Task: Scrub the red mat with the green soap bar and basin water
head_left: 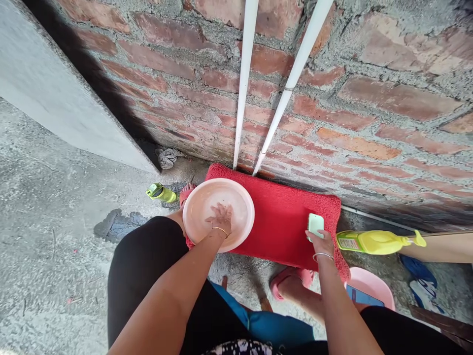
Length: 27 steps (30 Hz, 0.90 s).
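My left hand (pixel 220 217) is in a pale pink basin (pixel 189 231), its fingers spread in the water. A thin bangle circles that wrist. The basin rests on the left part of a red cloth-covered bench or table (pixel 279 217). Over the right part of the red surface, my right hand (pixel 323 241) grips a pale green, rounded rectangular object (pixel 315 224) by its near end. What kind of thing it is, I cannot make out. Just right of the red surface stands a yellow pump bottle (pixel 377 242).
A green drink bottle (pixel 161 193) stands on the concrete floor at left, near a wet patch (pixel 120 224). Two white pipes (pixel 244 74) run down the brick wall (pixel 177 64). A pink tub (pixel 377 283) holding a phone-like slab and a blue-and-white shoe (pixel 424 286) are at lower right.
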Each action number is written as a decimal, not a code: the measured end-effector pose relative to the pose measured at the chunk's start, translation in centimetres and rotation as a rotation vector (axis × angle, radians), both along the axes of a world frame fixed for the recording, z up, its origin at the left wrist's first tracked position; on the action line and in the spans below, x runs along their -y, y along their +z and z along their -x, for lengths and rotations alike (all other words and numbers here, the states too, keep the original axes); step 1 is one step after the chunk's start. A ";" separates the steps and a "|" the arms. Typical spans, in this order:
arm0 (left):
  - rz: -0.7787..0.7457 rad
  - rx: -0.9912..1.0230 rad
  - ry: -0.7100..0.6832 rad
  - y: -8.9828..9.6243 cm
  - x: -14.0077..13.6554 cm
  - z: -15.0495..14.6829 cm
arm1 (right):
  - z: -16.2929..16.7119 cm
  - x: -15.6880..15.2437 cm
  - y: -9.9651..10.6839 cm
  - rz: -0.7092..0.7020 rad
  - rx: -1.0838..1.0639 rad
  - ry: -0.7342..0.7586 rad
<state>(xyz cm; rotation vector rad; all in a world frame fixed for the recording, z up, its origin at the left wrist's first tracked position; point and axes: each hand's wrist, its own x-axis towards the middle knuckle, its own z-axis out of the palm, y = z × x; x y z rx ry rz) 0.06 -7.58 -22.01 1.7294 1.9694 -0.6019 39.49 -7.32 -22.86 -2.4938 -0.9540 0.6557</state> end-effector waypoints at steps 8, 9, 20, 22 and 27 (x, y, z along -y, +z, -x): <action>-0.027 0.010 -0.001 -0.4 0.1 0.0 | 2.4 -0.4 1.0 0.013 -0.036 -0.068; -0.019 0.001 -0.005 -0.3 0.1 0.0 | 4.3 -1.2 1.1 -0.005 -0.044 -0.001; 0.028 -0.050 0.016 0.2 -0.3 -0.3 | 18.5 -7.9 1.0 0.156 -0.091 0.570; 0.011 -0.031 0.018 0.1 -0.2 -0.3 | 17.3 -8.0 0.7 0.148 -0.084 0.536; -0.001 -0.014 0.003 0.4 0.0 -0.1 | 10.3 -6.5 0.3 0.119 -0.039 0.342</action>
